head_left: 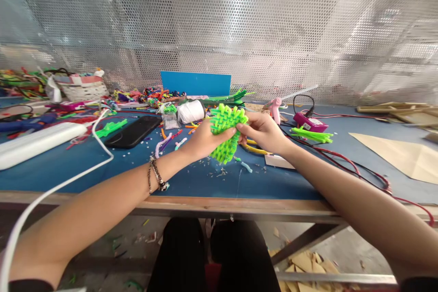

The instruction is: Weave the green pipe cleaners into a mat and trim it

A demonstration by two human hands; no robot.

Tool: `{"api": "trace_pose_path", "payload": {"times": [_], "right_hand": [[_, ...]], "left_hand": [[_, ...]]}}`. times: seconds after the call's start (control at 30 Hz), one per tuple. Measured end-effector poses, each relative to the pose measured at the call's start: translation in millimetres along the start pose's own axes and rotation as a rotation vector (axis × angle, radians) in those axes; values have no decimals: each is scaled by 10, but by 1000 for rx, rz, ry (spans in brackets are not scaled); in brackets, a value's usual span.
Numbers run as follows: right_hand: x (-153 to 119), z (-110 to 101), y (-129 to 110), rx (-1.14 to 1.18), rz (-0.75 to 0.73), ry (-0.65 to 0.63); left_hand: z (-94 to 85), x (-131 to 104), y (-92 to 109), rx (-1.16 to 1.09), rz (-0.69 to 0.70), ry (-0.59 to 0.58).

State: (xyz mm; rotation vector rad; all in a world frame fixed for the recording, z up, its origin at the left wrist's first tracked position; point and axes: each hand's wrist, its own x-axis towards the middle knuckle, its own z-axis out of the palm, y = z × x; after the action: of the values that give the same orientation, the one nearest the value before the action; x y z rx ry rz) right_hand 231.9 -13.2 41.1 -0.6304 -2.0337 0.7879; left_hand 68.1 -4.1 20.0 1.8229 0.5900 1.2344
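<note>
A bright green woven piece of fuzzy pipe cleaners (224, 139) is held up over the blue table, between both hands. My left hand (202, 140) grips it from the left, the thumb lying across its front and the other fingers hidden behind. At its right edge my right hand (262, 131) pinches the weave between thumb and fingertips. Beneath the hands, small pipe cleaner offcuts (246, 167) and bits of fluff lie on the tabletop. Yellow pipe cleaners (255, 148) rest just under my right hand.
A black phone (135, 131), a white power strip (41, 141) with its cable, and a white thread spool (190, 112) are on the left. A pink glue gun (275, 108), a purple box (310, 122), green pipe cleaners (312, 135) and brown paper (397, 155) sit right. Perforated metal mesh (219, 32) stands behind.
</note>
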Motion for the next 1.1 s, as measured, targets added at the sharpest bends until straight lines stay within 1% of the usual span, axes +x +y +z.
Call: {"api": "trace_pose_path", "payload": {"times": [0.07,0.1,0.33,0.43,0.53,0.67,0.9,1.1], "right_hand": [[1,1,-17,-23,-21,27],[2,-9,-23,-7,-25,16],[-2,-156,-12,302,20,-219],[-1,-167,-1,321,32,-262],[1,-138,-5,255,31,-235],[1,-81,-25,186,37,-168],[-8,-28,-65,84,-14,-81],[-27,-24,-87,-103,-62,-19]], "left_hand": [[4,-3,-3,-28,-22,23],[3,-5,-3,-54,-33,21],[-31,5,12,-214,-78,-84],[-34,5,27,-203,-120,-82],[-27,-3,53,-155,-115,-114],[-13,-10,67,-107,-79,-167],[3,-12,15,-136,-45,-138],[-6,-18,5,-126,-73,-101]]}}
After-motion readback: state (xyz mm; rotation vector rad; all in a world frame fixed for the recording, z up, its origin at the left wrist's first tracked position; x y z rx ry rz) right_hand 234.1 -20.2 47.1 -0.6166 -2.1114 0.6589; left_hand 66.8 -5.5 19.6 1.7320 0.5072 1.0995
